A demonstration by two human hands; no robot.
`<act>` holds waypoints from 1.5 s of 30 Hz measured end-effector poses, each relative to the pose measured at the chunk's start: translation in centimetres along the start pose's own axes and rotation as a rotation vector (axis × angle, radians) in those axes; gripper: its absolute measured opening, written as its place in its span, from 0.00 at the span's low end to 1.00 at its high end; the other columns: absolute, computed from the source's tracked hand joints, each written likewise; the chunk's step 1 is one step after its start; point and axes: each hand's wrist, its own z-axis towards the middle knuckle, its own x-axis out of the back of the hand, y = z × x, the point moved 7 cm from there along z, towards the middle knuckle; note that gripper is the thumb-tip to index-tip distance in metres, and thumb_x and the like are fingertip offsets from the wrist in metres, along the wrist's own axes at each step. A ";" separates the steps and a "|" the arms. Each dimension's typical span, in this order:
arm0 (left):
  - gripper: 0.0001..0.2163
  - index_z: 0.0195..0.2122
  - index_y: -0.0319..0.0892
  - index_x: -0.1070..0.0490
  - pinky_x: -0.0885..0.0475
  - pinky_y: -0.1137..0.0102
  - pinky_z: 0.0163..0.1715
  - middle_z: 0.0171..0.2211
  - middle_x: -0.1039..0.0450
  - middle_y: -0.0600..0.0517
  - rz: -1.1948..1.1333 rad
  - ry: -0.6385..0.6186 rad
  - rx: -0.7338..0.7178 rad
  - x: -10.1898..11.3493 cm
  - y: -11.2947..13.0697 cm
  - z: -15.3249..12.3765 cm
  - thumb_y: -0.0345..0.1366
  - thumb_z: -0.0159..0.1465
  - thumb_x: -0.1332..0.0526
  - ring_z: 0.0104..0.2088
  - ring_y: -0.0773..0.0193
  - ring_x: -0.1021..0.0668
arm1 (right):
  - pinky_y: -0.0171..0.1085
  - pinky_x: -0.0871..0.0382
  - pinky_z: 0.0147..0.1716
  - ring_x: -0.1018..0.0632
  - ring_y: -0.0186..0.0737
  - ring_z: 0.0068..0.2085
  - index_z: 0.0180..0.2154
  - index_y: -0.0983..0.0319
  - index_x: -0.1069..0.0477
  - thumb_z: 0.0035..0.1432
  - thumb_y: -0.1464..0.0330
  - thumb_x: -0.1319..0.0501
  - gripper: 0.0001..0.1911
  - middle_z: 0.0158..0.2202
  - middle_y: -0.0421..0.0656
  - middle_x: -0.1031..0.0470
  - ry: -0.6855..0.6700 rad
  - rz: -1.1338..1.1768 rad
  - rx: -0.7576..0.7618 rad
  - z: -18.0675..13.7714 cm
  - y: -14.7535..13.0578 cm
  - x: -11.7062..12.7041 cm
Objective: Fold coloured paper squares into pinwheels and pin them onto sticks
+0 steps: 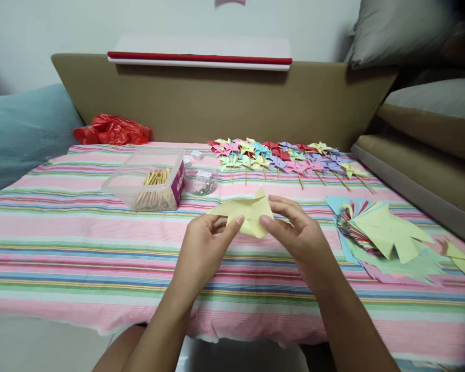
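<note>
A pale yellow sheet of paper (251,211), partly folded with pointed corners, is held up over the striped cloth. My left hand (209,243) pinches its left side, thumb on the near face and fingers behind. On the other side my right hand (300,235) grips the paper the same way, its thumb near the lower right edge. Beyond them lie many paper pinwheels (279,160) on wooden sticks, in pink, red, yellow, blue and purple. To the right rests a stack of cut paper sheets (387,232), yellow on top with slits at the corners.
A clear plastic box (139,175) of wooden sticks (155,191) stands at the left. Beside it is a small clear container (203,183) of shiny metal pieces. A red plastic bag (114,129) lies farther back. Cushions (422,124) border the right side; the striped cloth (81,268) spreads underneath.
</note>
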 end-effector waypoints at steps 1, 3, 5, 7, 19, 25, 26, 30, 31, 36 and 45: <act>0.12 0.24 0.43 0.25 0.33 0.71 0.30 0.23 0.28 0.53 0.008 -0.028 0.006 -0.1 0.0 -0.1 0.42 0.62 0.33 0.27 0.62 0.26 | 0.50 0.32 0.56 0.28 0.53 0.59 0.40 0.55 0.18 0.53 0.58 0.29 0.13 0.57 0.46 0.26 -0.074 -0.022 -0.002 0.0 0.0 -0.4; 0.14 0.22 0.43 0.28 0.40 0.71 0.24 0.20 0.33 0.55 0.043 -0.070 0.021 -0.3 -0.2 -0.2 0.43 0.61 0.33 0.22 0.66 0.32 | 0.51 0.33 0.58 0.26 0.52 0.58 0.41 0.54 0.17 0.54 0.60 0.30 0.12 0.53 0.45 0.23 -0.170 -0.039 -0.006 -0.2 0.0 -1.0; 0.18 0.18 0.43 0.34 0.50 0.70 0.21 0.17 0.42 0.58 0.093 -0.109 0.030 -0.4 -0.5 -0.2 0.43 0.61 0.33 0.19 0.69 0.41 | 0.51 0.33 0.58 0.25 0.52 0.56 0.42 0.54 0.17 0.55 0.62 0.31 0.12 0.51 0.45 0.22 -0.201 -0.054 -0.002 -0.3 0.1 -1.4; 0.21 0.17 0.43 0.39 0.54 0.69 0.21 0.17 0.48 0.59 0.138 -0.131 0.031 -0.5 -0.6 -0.2 0.44 0.62 0.34 0.19 0.70 0.45 | 0.51 0.32 0.58 0.24 0.52 0.56 0.42 0.54 0.17 0.55 0.62 0.31 0.11 0.51 0.45 0.21 -0.213 -0.072 0.011 -0.3 0.1 -1.6; 0.19 0.49 0.42 0.24 0.25 0.68 0.47 0.47 0.21 0.46 -0.277 -0.006 0.095 -2.1 -1.6 -0.1 0.38 0.57 0.27 0.46 0.59 0.20 | 0.45 0.27 0.54 0.21 0.49 0.53 0.40 0.58 0.20 0.54 0.60 0.30 0.12 0.46 0.44 0.17 0.132 0.557 -0.227 -0.9 1.7 -2.6; 0.11 0.43 0.39 0.21 0.25 0.70 0.47 0.41 0.18 0.48 -0.359 0.164 -0.002 -3.0 -1.5 -0.6 0.38 0.61 0.30 0.45 0.61 0.19 | 0.43 0.27 0.55 0.21 0.47 0.53 0.41 0.59 0.21 0.54 0.63 0.30 0.12 0.46 0.43 0.18 0.134 0.683 -0.262 -1.7 1.8 -4.6; 0.10 0.42 0.39 0.21 0.26 0.71 0.47 0.40 0.18 0.48 -0.364 0.180 -0.016 -3.0 -1.5 -0.6 0.38 0.61 0.30 0.45 0.61 0.19 | 0.43 0.28 0.55 0.21 0.47 0.53 0.41 0.59 0.21 0.54 0.63 0.30 0.12 0.46 0.43 0.17 0.128 0.684 -0.266 -1.8 1.9 -4.7; 0.10 0.41 0.39 0.20 0.26 0.72 0.45 0.37 0.18 0.50 -0.425 0.219 -0.015 -2.6 -1.7 -0.5 0.38 0.61 0.30 0.41 0.63 0.18 | 0.45 0.29 0.56 0.21 0.48 0.53 0.42 0.61 0.21 0.54 0.63 0.29 0.14 0.47 0.44 0.18 0.106 0.662 -0.249 -1.9 2.2 -5.2; 0.10 0.41 0.39 0.20 0.26 0.72 0.44 0.37 0.18 0.50 -0.453 0.234 -0.007 -2.4 -1.9 -0.4 0.38 0.61 0.30 0.41 0.63 0.18 | 0.45 0.29 0.56 0.21 0.48 0.54 0.43 0.61 0.22 0.55 0.63 0.30 0.15 0.48 0.45 0.18 0.095 0.656 -0.232 -1.8 2.2 -5.2; 0.12 0.34 0.36 0.21 0.25 0.72 0.38 0.33 0.19 0.49 -0.613 0.327 0.103 -0.9 -3.0 0.1 0.40 0.56 0.26 0.34 0.64 0.19 | 0.46 0.24 0.48 0.19 0.45 0.49 0.61 0.55 0.39 0.61 0.64 0.35 0.29 0.50 0.46 0.20 0.136 0.479 -0.029 -1.9 1.7 -3.8; 0.15 0.34 0.36 0.22 0.27 0.76 0.33 0.29 0.21 0.52 -0.601 0.332 0.126 0.1 -3.2 0.4 0.43 0.55 0.26 0.29 0.69 0.22 | 0.43 0.27 0.52 0.21 0.42 0.50 0.44 0.55 0.22 0.62 0.72 0.36 0.10 0.46 0.42 0.20 -0.034 -0.136 0.353 -2.5 -0.7 -3.2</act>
